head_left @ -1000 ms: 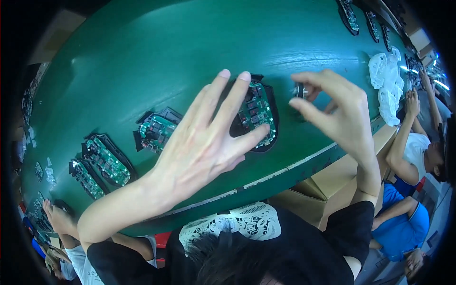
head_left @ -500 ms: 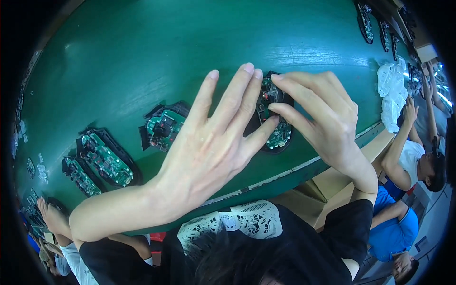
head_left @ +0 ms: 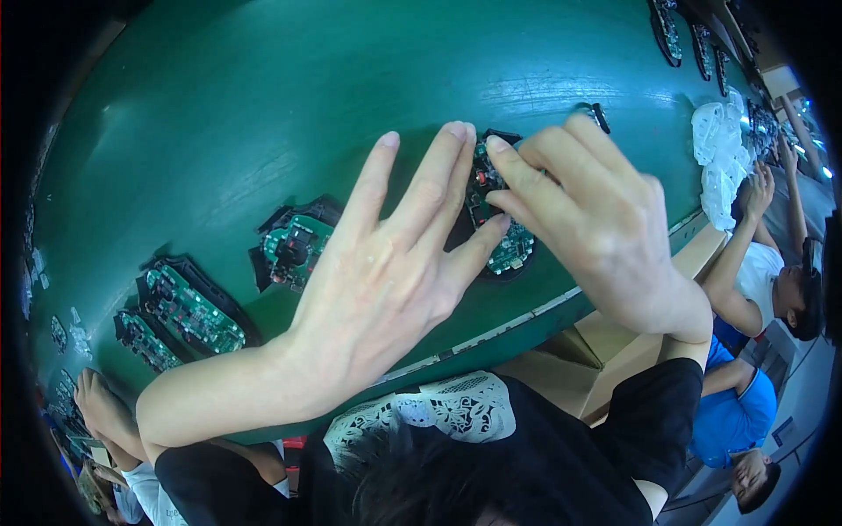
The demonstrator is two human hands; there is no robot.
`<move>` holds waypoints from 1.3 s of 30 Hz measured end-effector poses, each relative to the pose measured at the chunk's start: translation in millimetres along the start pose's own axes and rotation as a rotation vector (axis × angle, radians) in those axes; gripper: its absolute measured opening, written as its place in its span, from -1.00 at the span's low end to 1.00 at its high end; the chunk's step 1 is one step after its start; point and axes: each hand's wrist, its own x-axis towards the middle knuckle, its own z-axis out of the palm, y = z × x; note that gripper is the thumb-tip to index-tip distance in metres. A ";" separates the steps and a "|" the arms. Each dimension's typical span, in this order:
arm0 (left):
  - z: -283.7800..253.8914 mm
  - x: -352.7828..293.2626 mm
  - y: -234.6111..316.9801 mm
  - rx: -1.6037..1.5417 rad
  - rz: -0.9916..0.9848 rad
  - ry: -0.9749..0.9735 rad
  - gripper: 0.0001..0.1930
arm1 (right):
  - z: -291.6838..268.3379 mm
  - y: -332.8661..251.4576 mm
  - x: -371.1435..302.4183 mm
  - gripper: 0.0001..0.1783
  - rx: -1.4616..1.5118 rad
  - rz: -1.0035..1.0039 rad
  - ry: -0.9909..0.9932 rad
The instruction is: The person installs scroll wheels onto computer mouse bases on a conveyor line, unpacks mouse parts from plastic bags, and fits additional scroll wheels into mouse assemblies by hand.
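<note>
A green circuit board (head_left: 510, 247) in a black shell lies on the table between my hands. My left hand (head_left: 386, 263) is laid along its left side, fingers stretched out and apart, with the thumb tip touching the board. Over its upper right edge, my right hand (head_left: 596, 206) has index finger and thumb bent close together at the board. The other right fingers are curled in; what they or the pinch hold, if anything, is hidden. A small dark part (head_left: 600, 117) shows just beyond the right knuckles; I cannot tell whether it is held.
Left of my hands lie more boards in black shells: one half-covered board (head_left: 294, 250) and a larger board (head_left: 193, 307). Clear plastic pieces (head_left: 721, 162) are heaped at the right edge. A cardboard box (head_left: 605, 368) stands below the table edge. Co-workers sit on both sides.
My right hand has turned and its outer fingers have curled in. Index finger and thumb are closer together, and the small dark part has come into view. My left hand stays at the board.
</note>
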 end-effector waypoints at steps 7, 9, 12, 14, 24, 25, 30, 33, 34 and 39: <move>3.3 4.6 -3.9 -0.009 0.014 0.035 -0.35 | 23.9 -6.8 -32.4 -0.49 -0.284 -0.078 0.265; 5.7 5.2 -6.6 -0.024 0.036 0.044 -0.36 | 25.7 -8.0 -26.1 -0.48 -0.372 -0.073 0.277; 4.6 9.1 -9.0 -0.040 0.049 0.049 -0.39 | 20.3 -5.8 -26.4 -0.44 -0.324 -0.006 0.293; 1.7 9.4 -5.7 0.041 0.052 0.065 -0.41 | 12.4 2.8 -34.5 -0.44 -0.269 0.059 0.329; -4.2 9.9 10.6 0.086 -0.026 -0.033 -0.24 | 34.0 10.0 -84.1 -0.71 0.438 0.283 0.248; -1.8 8.9 10.1 0.097 -0.020 -0.030 -0.25 | 39.1 7.9 -84.1 -0.74 0.462 0.263 0.288; 2.1 6.9 10.6 0.092 -0.017 -0.015 -0.26 | 44.6 -2.3 -78.8 -0.75 0.469 0.293 0.287; 0.8 8.1 11.6 0.100 -0.014 -0.021 -0.27 | 50.3 -4.4 -78.4 -0.75 0.444 0.285 0.363; 1.2 7.8 11.4 0.093 -0.016 -0.024 -0.27 | 49.6 -5.3 -78.4 -0.76 0.444 0.295 0.346; 3.2 5.9 9.7 0.087 -0.013 0.001 -0.27 | 48.9 -9.1 -74.0 -0.76 0.440 0.300 0.354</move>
